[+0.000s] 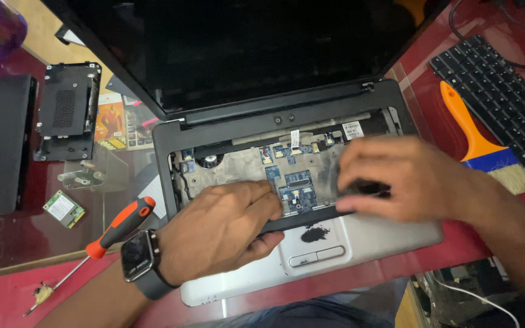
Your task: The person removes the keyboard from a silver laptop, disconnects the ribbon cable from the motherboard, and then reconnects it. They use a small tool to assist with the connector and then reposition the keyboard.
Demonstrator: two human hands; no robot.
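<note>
Opened laptop (311, 152) lies at centre of the red counter (7, 291), keyboard removed, circuit board (296, 191) exposed. Left hand (223, 231), wearing a wristwatch (138, 255), grips the front edge of the keyboard bay, thumb on the palm rest, fingers curled over the bay's lower strip. Right hand (402, 179) presses at the bay's 3 o'clock end, fingers bent around a dark part, possibly the frame edge; motion blur prevents confirmation. Screwdriver (101, 240) with orange-black handle lies at 8 o'clock of the laptop. Orange-handled brush (478, 143) and detached keyboard (505, 103) lie at 3 o'clock.
</note>
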